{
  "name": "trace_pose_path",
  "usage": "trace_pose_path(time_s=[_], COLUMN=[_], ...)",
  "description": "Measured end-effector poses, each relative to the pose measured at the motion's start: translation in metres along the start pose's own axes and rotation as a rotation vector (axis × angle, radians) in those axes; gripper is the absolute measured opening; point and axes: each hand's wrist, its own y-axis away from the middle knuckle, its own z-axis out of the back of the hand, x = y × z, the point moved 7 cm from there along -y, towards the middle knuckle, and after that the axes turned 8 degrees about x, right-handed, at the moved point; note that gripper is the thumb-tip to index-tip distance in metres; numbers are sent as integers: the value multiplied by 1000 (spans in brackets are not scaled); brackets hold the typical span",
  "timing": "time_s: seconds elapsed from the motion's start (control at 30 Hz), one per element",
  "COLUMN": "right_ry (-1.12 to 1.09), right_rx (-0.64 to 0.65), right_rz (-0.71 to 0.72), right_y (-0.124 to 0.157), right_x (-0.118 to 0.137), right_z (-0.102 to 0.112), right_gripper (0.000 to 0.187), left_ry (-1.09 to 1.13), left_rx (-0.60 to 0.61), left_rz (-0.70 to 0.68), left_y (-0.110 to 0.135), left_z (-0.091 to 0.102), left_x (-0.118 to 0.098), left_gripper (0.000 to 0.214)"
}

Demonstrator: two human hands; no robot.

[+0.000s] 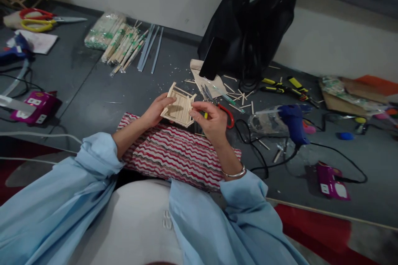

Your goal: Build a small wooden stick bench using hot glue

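Note:
A small tray-like frame built of thin wooden sticks (178, 109) is held up over the striped cushion (174, 155). Its base is a row of parallel sticks, with raised rails around the edges. On its left side my left hand (156, 109) grips it, thumb over the rim. My right hand (212, 120) pinches the right edge near a corner post between thumb and index finger. Whether a separate stick is in that pinch, I cannot make out. Just behind the right hand lie red-handled scissors (229, 116), partly hidden.
Loose sticks (242, 96) and a phone (214, 59) lie beyond my hands, before a black bag (248, 29). At right are a blue glue gun (294, 124), its cable and a purple box (332, 182). Wrapped stick bundles (124, 45) stand back left.

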Motion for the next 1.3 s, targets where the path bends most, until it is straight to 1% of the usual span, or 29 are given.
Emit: trace_pose_path(time_s=[0.1,0.23,0.4,0.47,0.63,0.77,0.9,1.03,1.17,1.3], right_ry=[96,199,417,456,443,437,450,478,473,496], right_rx=[67,113,185,207,220,231,217,218,214,219], right_rz=[32,103,180,205,229,248,273,261,287,310], right_y=[1,4,8,9,8,8,10,10,10,11], right_x=[10,20,21,19,16,16,18,19,21,22], right_z=[-7,-15,-28,-32,-35,-36,-36,-36,-36,-37], right_gripper=[14,12,13,13,15,16,17,19,18,18], left_ry=[-12,-5,-19,-16,0,15,6,-16,-25,-34], left_rx=[5,6,4,-6,-17,-41,-39,-34,-39,-38], left_rz=[11,-10,-13,-8,6,-10,-22,0,-5,4], left_y=[-1,-1,-1,-1,-2,-2,-2,-1,0,0], left_z=[0,0,0,0,1,3,3,2,2,1], left_x=[1,0,0,0,2,2,0,0,-1,-1], left_gripper=[26,24,24,27,30,24,21,26,31,31])
